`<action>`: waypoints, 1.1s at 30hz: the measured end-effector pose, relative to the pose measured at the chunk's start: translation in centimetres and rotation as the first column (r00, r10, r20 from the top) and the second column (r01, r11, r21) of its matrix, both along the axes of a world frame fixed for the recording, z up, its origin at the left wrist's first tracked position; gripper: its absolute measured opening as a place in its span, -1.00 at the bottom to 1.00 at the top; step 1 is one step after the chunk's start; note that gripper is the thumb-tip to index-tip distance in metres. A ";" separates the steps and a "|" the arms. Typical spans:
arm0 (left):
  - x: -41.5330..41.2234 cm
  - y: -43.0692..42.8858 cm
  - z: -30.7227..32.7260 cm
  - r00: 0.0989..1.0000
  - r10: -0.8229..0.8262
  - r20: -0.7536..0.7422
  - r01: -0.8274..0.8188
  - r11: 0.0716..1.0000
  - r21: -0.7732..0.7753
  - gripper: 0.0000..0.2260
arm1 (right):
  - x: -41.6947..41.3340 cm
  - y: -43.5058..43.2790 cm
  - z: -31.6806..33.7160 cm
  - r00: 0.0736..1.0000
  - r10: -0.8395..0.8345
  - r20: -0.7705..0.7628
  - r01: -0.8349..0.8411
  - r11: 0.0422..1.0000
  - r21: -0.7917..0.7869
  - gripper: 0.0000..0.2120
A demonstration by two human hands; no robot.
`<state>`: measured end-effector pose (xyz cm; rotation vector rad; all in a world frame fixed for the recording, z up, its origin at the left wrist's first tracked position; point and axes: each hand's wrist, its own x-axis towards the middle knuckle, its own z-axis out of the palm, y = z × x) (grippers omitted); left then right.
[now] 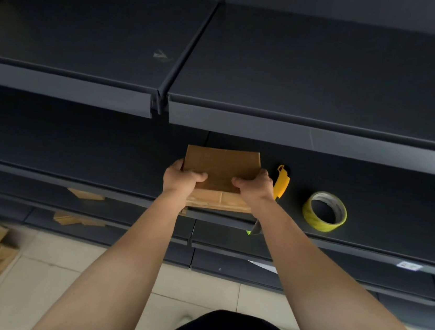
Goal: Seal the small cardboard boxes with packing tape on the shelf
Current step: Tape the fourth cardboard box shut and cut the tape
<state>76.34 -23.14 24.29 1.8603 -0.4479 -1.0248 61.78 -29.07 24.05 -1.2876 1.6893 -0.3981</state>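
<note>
Dark metal shelf (pixel 373 184) carries the small cardboard box (pixel 221 168) at its front edge, between both hands. The left hand (pixel 180 179) and right hand (pixel 256 187) each grasp a side, thumbs pressing the top flap down. Just right of the right hand lies a yellow knife (pixel 281 183), and farther right the tape roll (pixel 313 220), untouched. Taping this top seems not yet begun; the flap is only being closed.

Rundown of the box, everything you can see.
The box is small, plain brown cardboard, low and roughly square. Its top looks closed and darker; the near side is lighter, with a vertical seam. It sits at the front edge of the dark shelf. The left hand and right hand grip its near corners, thumbs on top. A yellow knife lies just to its right.
</note>
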 end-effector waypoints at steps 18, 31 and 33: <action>-1.4 -0.3 0.0 0.998 0.061 0.001 -0.061 0.997 -0.052 -0.60 | -3.6 1.0 0.1 0.995 -0.028 0.094 0.037 0.995 -0.097 -0.59; -1.4 -0.9 0.0 0.997 0.075 0.002 -0.075 0.996 -0.054 -0.69 | -14.6 2.3 -1.8 0.664 0.130 -0.736 -0.161 0.986 0.029 -0.58; -1.4 -0.8 0.0 0.998 0.043 0.038 -0.041 0.998 -0.052 -0.64 | -14.8 2.5 -1.0 0.653 0.042 -0.756 -0.154 0.985 -0.079 -0.58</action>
